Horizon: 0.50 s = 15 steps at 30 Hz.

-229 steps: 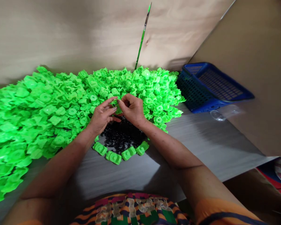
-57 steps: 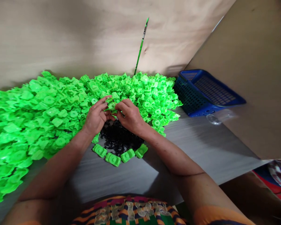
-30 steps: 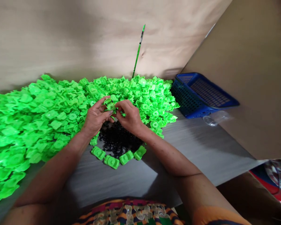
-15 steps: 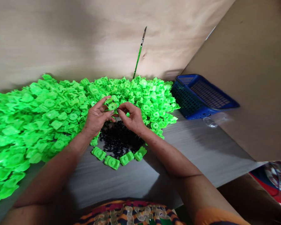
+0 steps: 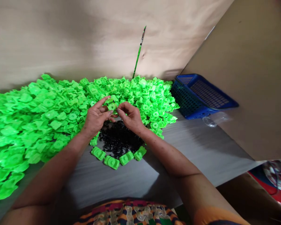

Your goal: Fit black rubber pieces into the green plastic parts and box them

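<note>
My left hand (image 5: 97, 117) is closed around the edges of a green plastic toy car body (image 5: 111, 105), its hollow underside facing me. A black wheel axle (image 5: 110, 102) lies across the far end of that body. My right hand (image 5: 130, 115) is pinched at the near right edge of the car body, thumb against forefinger, and its fingers mostly hide a small black axle there. Below both hands lies a heap of small black axles (image 5: 120, 137) on the grey table.
A big pile of green car bodies (image 5: 49, 115) spreads along the wall. Several green car bodies (image 5: 111, 162) sit in a curved row before the black heap. A blue basket (image 5: 189, 107) and a clear plastic piece (image 5: 210, 121) are at right; a thin green stick (image 5: 137, 59) leans on the wall.
My right fingers have moved slightly in against the car body, and the dark bit that showed between them is now mostly covered. My left hand keeps its hold.
</note>
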### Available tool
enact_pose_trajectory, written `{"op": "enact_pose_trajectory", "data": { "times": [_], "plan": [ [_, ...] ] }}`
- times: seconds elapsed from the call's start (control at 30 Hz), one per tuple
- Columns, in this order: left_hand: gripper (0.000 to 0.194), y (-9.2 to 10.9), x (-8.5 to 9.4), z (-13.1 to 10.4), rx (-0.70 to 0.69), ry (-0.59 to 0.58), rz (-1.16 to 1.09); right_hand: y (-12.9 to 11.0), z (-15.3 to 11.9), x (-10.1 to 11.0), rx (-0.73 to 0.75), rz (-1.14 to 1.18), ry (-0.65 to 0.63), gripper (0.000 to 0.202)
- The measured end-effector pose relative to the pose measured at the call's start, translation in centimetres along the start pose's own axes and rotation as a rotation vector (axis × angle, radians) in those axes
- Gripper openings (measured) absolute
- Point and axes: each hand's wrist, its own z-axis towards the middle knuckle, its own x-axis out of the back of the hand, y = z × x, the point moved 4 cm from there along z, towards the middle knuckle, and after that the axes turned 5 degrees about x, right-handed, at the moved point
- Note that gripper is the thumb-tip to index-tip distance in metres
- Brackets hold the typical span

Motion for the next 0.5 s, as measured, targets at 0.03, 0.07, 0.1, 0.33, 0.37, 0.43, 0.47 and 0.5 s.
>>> {"op": "enact_pose_trajectory", "data": {
  "times": [0.03, 0.07, 0.1, 0.33, 0.37, 0.43, 0.47, 0.5],
  "plan": [
    [0.087, -0.04, 0.04, 0.02, -0.008, -0.001, 0.010, 0.03, -0.02, -0.06, -0.002, 0.008, -0.007, 0.029],
    [0.089, -0.09, 0.07, 0.04, -0.018, -0.002, 0.019, 0.07, -0.04, -0.13, -0.008, 0.010, -0.014, 0.028],
    [0.092, -0.14, 0.08, 0.06, -0.027, -0.004, 0.029, 0.10, -0.07, -0.18, -0.014, 0.007, -0.021, 0.028],
    [0.087, 0.03, 0.00, -0.17, -0.036, 0.020, 0.054, -0.06, -0.24, -0.39, 0.026, -0.029, -0.021, 0.028],
    [0.087, 0.12, -0.01, -0.23, -0.031, 0.025, 0.054, -0.05, -0.28, -0.43, 0.026, -0.043, -0.022, 0.028],
    [0.087, 0.32, -0.01, -0.31, -0.025, 0.031, 0.053, -0.04, -0.38, -0.52, 0.027, -0.074, -0.018, 0.028],
    [0.086, 0.43, 0.00, -0.34, -0.025, 0.033, 0.055, -0.07, -0.43, -0.56, 0.031, -0.087, -0.013, 0.027],
    [0.086, 0.54, 0.02, -0.37, -0.027, 0.035, 0.059, -0.14, -0.47, -0.60, 0.038, -0.097, -0.007, 0.025]
  ]
}}
